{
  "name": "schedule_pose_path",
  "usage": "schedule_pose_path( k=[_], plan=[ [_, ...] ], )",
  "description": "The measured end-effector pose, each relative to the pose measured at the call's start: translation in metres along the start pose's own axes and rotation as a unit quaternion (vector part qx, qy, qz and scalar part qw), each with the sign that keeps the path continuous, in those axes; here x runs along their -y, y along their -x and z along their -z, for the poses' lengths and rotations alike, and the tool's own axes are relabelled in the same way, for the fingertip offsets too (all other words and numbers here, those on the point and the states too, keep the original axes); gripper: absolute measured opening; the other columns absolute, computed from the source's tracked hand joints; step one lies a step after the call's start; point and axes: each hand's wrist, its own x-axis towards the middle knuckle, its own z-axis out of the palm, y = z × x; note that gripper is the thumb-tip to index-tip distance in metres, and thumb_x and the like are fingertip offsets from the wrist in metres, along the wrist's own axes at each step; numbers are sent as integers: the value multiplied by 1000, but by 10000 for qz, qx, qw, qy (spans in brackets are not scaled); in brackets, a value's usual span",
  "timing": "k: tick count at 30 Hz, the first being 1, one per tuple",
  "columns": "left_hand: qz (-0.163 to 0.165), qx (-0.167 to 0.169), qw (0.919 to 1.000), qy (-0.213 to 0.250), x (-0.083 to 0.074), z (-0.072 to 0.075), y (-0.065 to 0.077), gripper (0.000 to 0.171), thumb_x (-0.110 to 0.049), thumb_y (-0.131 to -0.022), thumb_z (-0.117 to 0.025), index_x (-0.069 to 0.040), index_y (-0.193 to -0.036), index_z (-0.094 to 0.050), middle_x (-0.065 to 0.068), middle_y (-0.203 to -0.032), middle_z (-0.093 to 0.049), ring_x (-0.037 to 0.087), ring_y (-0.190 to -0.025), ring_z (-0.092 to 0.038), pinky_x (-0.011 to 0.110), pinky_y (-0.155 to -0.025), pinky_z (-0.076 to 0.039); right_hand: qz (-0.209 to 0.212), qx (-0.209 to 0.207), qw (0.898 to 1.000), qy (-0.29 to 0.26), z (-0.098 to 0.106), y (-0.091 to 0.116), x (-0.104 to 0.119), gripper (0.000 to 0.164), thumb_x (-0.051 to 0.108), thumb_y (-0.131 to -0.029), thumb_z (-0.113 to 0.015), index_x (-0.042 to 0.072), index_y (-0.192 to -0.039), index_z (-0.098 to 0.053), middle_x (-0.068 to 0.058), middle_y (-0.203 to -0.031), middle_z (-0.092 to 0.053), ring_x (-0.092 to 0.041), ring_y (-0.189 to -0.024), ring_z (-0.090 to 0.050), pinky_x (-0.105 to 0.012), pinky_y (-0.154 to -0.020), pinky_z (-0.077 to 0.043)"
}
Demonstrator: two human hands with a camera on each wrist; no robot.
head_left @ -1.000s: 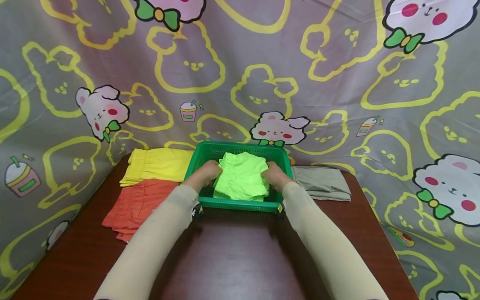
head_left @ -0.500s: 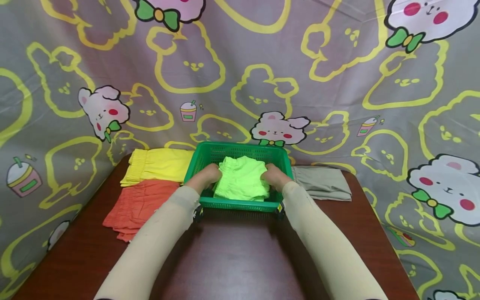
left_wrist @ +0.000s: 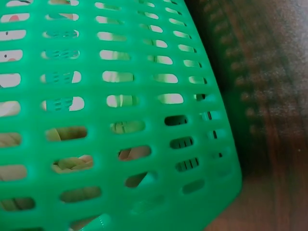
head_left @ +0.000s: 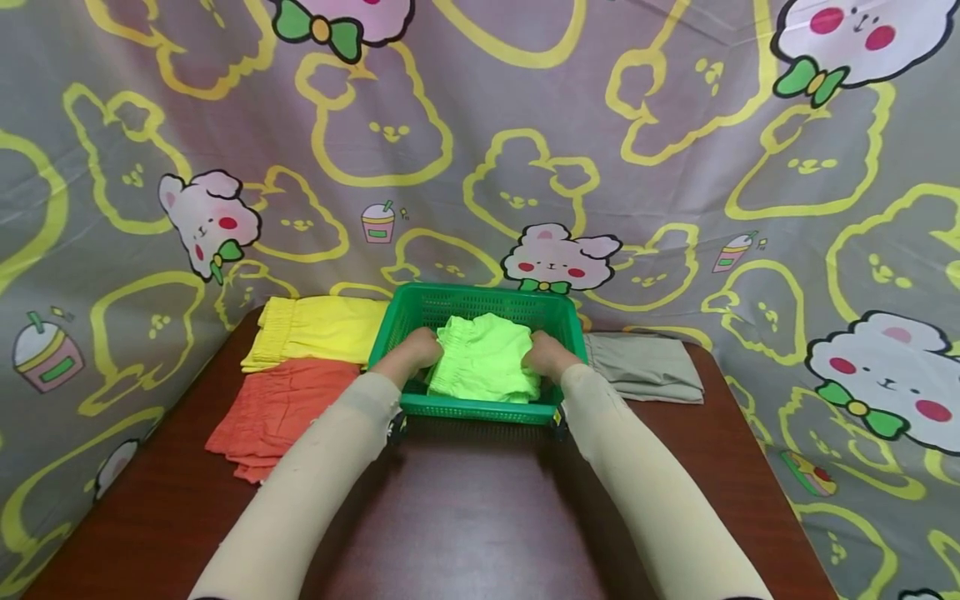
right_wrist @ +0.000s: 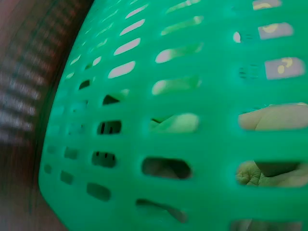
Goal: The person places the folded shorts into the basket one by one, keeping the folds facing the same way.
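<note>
Folded neon-green shorts [head_left: 486, 358] lie inside a green plastic basket [head_left: 480, 408] at the back of the table. At their left side my left hand [head_left: 418, 348] grips the edge of the cloth, and my right hand [head_left: 547, 353] grips the opposite edge. Both hands reach down within the basket, with the fingertips hidden by the fabric. The slotted basket wall [left_wrist: 149, 113] fills most of the left wrist view. In the right wrist view, parts of the right hand [right_wrist: 279, 118] show through the slots of the basket wall [right_wrist: 130, 144].
Folded yellow shorts [head_left: 322, 329] lie left of the basket, with orange-red shorts [head_left: 281, 412] in front of them. Folded grey cloth [head_left: 641, 367] is on the right. A printed curtain [head_left: 480, 108] hangs behind the brown table [head_left: 457, 517].
The neon-green shorts have sunk slightly into the basket and lie flatter at the back. Both hands have stayed at their sides, with hardly any movement in the last half second.
</note>
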Motion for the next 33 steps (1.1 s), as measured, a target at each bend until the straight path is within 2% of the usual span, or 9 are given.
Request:
schedule_pose_path(
  k=[1,3,6,8,14,16,20,29,33],
  plan=[
    [-5,-30,10000,-27,0,0,0,20,8,-90,-36,1,-98,-54,21,-116,-51,21,-69,-41,36,-54,-44,-12,-21,9999,131,-1,-1,0,76,2,-93,-50,2,-162,-18,-23,-161,-31,-37,-122,-51,-47,-62,-58],
    [-11,-110,9999,-89,1,0,0,23,9,-87,-36,-10,-76,-34,11,-88,-39,17,-59,-30,33,-50,-39,-15,-73,9993,355,-2,-3,0,74,4,-95,-50,3,-162,-18,-23,-162,-32,-37,-125,-51,-46,-61,-58],
    [0,-174,9996,-217,0,0,-2,35,11,-85,-37,-18,-71,-23,2,-76,-22,14,-55,-21,32,-47,-34,4,-102,9985,546,-2,-4,2,73,3,-95,-50,2,-162,-20,-24,-161,-34,-38,-126,-53,-46,-61,-59],
    [6,-207,9991,-363,0,0,-3,34,10,-86,-38,-17,-71,-24,1,-74,-21,15,-54,-27,32,-47,-38,40,-99,9979,636,-2,-3,3,73,3,-93,-50,1,-161,-22,-27,-159,-36,-39,-122,-55,-46,-58,-59],
    [-33,-343,9959,-840,0,-1,-1,11,4,-93,-44,-3,-93,-53,18,-98,-55,32,-75,-63,43,-59,-59,51,33,9926,1209,-1,0,8,70,5,-96,-53,-1,-160,-23,-28,-155,-41,-38,-119,-58,-45,-61,-59],
    [-59,-378,9946,-965,-1,-1,0,21,2,-95,-45,4,-109,-59,24,-113,-60,37,-86,-67,45,-62,-60,38,90,9898,1422,-1,0,9,70,6,-98,-53,0,-161,-22,-27,-156,-41,-38,-123,-57,-44,-65,-59],
    [-105,-404,9922,-1171,-2,-1,1,32,2,-95,-44,9,-123,-58,28,-123,-60,41,-93,-68,45,-62,-61,67,87,9859,1671,-2,-2,11,70,7,-99,-52,-3,-160,-21,-29,-156,-39,-39,-130,-53,-43,-66,-59],
    [40,-406,9848,-1690,2,-2,-4,28,-1,-100,-45,7,-123,-59,24,-117,-61,33,-88,-62,35,-65,-52,263,-164,9787,2031,-5,-5,7,65,11,-101,-55,1,-159,-29,-24,-155,-44,-36,-138,-48,-46,-104,-49],
    [86,-444,9833,-1763,1,-2,-6,25,-2,-100,-47,6,-119,-60,23,-113,-62,32,-86,-62,34,-64,-53,308,-283,9755,2158,-6,-4,6,65,10,-99,-56,0,-158,-32,-24,-153,-47,-35,-135,-51,-45,-106,-46]
  ],
)
